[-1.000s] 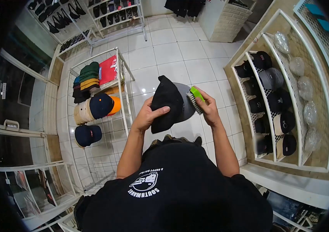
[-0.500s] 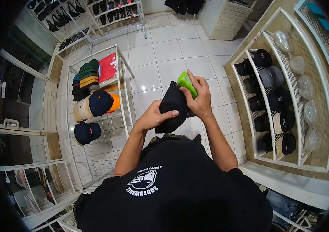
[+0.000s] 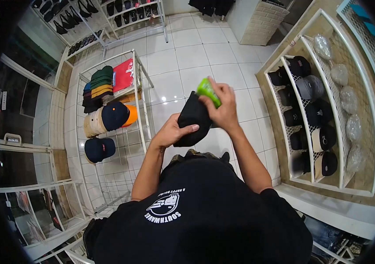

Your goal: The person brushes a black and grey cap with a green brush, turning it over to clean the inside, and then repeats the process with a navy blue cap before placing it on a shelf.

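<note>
In the head view, a black cap (image 3: 195, 115) is gripped by my left hand (image 3: 169, 133), whose thumb lies across its near side. My right hand (image 3: 224, 108) is closed around a bright green brush (image 3: 205, 89), with the fingers over its back. The brush rests against or very near the cap's upper right edge; its underside is hidden, so contact is hard to judge. Both hands are in front of my black T-shirt (image 3: 222, 202), above the tiled floor.
On the left, a white wire rack (image 3: 140, 112) carries stacked caps (image 3: 101, 81) and a red packet (image 3: 123, 75). To the right, a slanted white shelf (image 3: 338, 127) holds several caps and clear plastic bundles. Sandals hang on a rack (image 3: 132, 33) at the back.
My right hand and the green brush have shifted slightly up and left along the cap. The cap has turned a little and risen slightly in my left hand.
</note>
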`<action>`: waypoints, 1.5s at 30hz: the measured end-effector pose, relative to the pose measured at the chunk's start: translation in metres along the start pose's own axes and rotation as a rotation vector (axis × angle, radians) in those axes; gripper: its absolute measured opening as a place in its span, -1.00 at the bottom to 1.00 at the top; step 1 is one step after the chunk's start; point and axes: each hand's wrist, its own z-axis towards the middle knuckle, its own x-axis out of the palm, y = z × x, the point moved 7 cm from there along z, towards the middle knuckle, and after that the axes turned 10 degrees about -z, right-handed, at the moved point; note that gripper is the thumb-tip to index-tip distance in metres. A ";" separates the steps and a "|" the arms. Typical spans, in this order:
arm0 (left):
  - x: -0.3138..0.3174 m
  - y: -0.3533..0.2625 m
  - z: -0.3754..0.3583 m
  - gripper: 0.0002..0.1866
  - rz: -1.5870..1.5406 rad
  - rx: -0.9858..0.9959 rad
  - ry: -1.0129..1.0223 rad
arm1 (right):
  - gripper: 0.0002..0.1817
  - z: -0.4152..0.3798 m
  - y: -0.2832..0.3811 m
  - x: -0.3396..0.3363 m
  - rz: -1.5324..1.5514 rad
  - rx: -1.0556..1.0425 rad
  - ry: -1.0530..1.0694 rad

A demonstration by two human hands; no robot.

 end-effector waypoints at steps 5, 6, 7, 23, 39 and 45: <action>-0.005 0.003 0.003 -0.66 -0.055 0.049 0.011 | -0.38 -0.013 0.041 -0.013 0.227 -0.206 0.101; -0.002 -0.001 0.002 -0.66 -0.058 0.043 0.014 | -0.38 -0.012 0.034 -0.010 0.225 -0.199 0.102; 0.001 -0.003 -0.001 -0.65 -0.042 0.006 -0.002 | -0.37 -0.007 0.013 -0.004 0.108 -0.090 0.056; -0.002 -0.011 -0.003 -0.59 -0.288 -0.009 -0.072 | -0.30 -0.032 0.003 -0.004 0.156 0.054 -0.064; 0.015 -0.010 0.015 -0.55 0.550 0.401 -0.029 | -0.46 -0.058 -0.070 0.031 0.982 0.813 -0.044; 0.056 -0.004 0.016 -0.21 1.195 0.394 0.116 | -0.73 -0.054 -0.096 0.049 1.153 0.973 0.089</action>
